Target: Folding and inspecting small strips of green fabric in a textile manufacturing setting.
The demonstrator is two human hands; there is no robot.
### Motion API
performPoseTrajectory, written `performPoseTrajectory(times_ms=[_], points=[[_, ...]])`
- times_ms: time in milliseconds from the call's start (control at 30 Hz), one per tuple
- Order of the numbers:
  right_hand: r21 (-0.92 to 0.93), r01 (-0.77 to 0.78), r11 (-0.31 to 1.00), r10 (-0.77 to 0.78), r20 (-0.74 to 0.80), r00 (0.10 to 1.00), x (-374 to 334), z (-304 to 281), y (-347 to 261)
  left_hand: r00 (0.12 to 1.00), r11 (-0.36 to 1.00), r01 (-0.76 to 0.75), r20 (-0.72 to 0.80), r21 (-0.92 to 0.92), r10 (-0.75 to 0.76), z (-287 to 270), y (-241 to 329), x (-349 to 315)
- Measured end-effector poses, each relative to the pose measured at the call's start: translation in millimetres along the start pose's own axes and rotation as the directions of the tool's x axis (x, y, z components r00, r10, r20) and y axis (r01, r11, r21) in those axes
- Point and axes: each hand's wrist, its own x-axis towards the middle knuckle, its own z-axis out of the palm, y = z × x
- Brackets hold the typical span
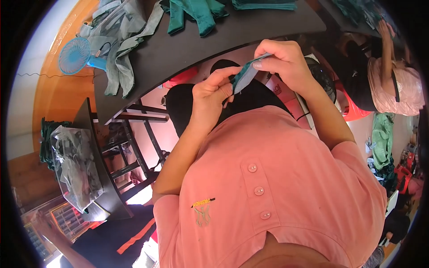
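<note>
Between my two hands is a small strip of dark green fabric with a pale grey-blue side (245, 81), held above my lap. My left hand (212, 94) pinches its lower left end between thumb and fingers. At the upper right end, my right hand (283, 61) grips the strip's edge between thumb and forefinger, the other fingers curled. Just beyond my hands runs the edge of a dark table (201, 48). On it lie green fabric pieces (196, 12) and a flat green stack (263, 4).
A light blue fan (75, 56) and a heap of sheer grey-green fabric (118, 35) are at the table's left. Left of me, a dark stand (89, 174) carries a clear bag (73, 161). People sit at right (397, 82) and lower left (107, 241).
</note>
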Motion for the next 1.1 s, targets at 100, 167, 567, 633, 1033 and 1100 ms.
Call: performPoseTrajectory(times_ms=[100, 167, 567, 633, 1033, 1100], points=[[0.008, 0.013, 1.0, -0.013, 0.013, 1.0, 3.3, 3.4, -1.2, 0.931, 0.84, -0.359, 0.096, 0.406, 0.351, -9.7, 0.6, 10.5], [0.011, 0.031, 0.999, -0.031, 0.013, 0.999, 8.1, 3.9, -3.2, 0.723, 0.347, -0.599, 0.302, 0.721, 0.622, -7.2, 13.2, 13.8], [-0.187, 0.383, 0.904, -0.422, -0.261, 0.868, 7.5, 48.1, 2.4, 0.942, 0.999, 0.004, -0.334, -0.053, -0.022, -8.7, 17.8, 24.6], [0.025, 0.227, 0.973, -0.217, -0.215, 0.952, 10.5, 66.9, 10.4, 0.953, 0.993, -0.052, -0.301, -0.106, 0.018, -5.7, 15.6, 24.5], [0.127, 0.232, 0.964, -0.221, -0.093, 0.971, 20.7, 66.3, 21.0, 0.88, 0.926, -0.334, -0.294, 0.177, 0.373, -7.9, -5.8, 16.3], [0.088, 0.274, 0.958, -0.264, -0.112, 0.958, 21.6, 65.3, 23.8, 0.888, 0.934, -0.29, -0.306, 0.209, 0.344, -2.7, -1.8, 13.5]])
